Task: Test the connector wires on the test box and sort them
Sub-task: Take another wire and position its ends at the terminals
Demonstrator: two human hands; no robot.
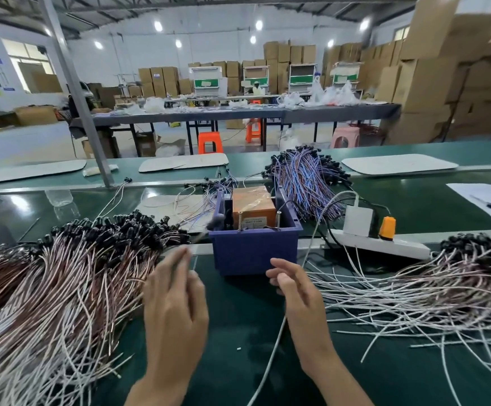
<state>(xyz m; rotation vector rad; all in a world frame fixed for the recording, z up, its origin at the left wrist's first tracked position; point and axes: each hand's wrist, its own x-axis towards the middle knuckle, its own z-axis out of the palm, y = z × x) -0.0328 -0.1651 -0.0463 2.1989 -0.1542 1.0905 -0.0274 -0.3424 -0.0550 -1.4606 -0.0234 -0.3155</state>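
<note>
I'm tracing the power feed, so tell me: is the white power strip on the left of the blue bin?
No, the white power strip lies on the right of the blue bin.

The blurred left hand (174, 312) and the relaxed right hand (299, 291) are near the blue test box (253, 253), between the left wire pile (62, 288) and the right wire pile (443, 288).

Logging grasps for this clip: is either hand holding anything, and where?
Left hand seems to pinch one connector wire along its lead, not at the plug; blur leaves doubt. Right hand holds nothing.
</note>
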